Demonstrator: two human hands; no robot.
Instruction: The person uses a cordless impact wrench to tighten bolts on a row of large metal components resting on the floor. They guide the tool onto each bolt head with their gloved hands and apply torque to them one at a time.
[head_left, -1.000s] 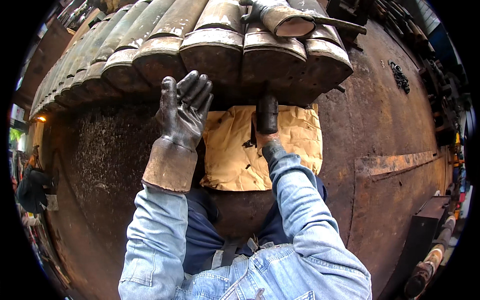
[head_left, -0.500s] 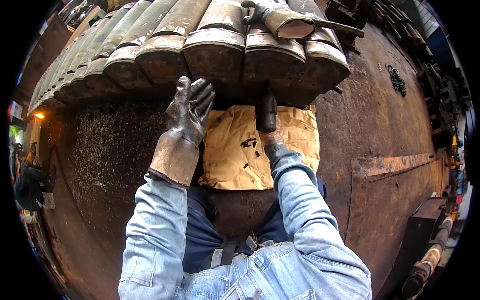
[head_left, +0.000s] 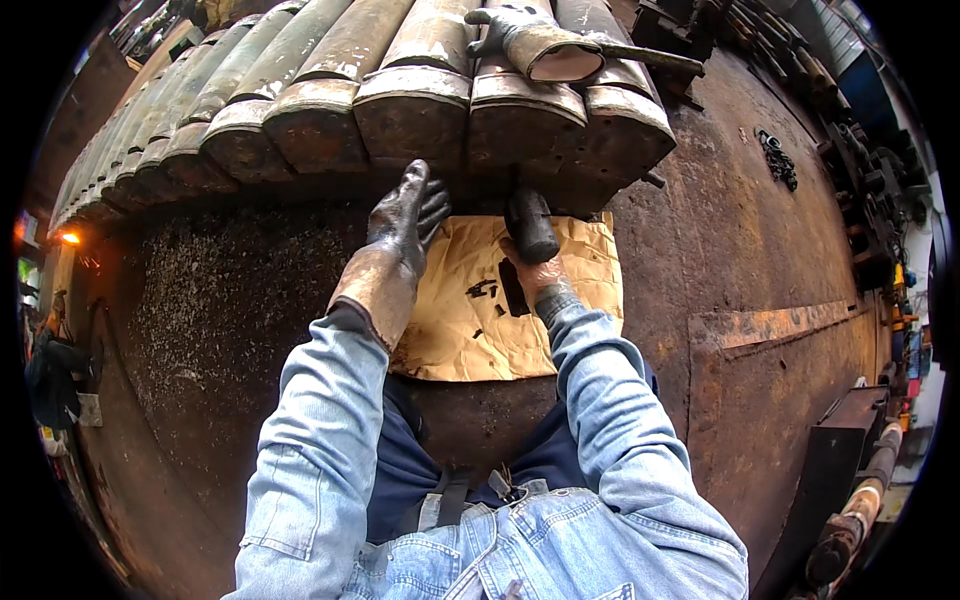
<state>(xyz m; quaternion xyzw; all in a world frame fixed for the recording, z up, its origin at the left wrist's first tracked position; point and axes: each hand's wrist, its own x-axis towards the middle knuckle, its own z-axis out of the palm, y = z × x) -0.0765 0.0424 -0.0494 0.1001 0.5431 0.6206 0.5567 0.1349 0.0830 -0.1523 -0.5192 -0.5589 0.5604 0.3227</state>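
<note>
At far left, 1 small orange glow with sparks (head_left: 71, 239), then 1 dark hanging cloth-like article (head_left: 52, 385), material unclear. Across the top, 1 row of long grey-green metal cylinders with dark, blunt near ends (head_left: 412, 115), set side by side above a rust-brown metal floor (head_left: 220, 300). Next, 1 left hand (head_left: 403, 222), in a black-coated glove with a long tan cuff: fingers extended, thumb raised, grasping nothing, palm side turned toward the right. Beneath and between the hands, 1 creased brown paper sheet or sack (head_left: 445, 335), bearing several small black fragments (head_left: 480, 289) and 1 narrow dark strip (head_left: 513, 290), nature unclear. Then 1 dark, thick, round-ended cylinder (head_left: 532, 228), at the far end of the bare right hand (head_left: 542, 275), which appears closed on it, the fingers largely hidden; the right is the nearer hand, the left well apart. Long axis: roughly away from the body, the far end pointing toward the row and leaning slightly left, the blunt near end facing the wearer. Above, 1 loose grey glove with tan cuff (head_left: 545, 50); farther right, 1 heap of black chain (head_left: 776, 160).
</note>
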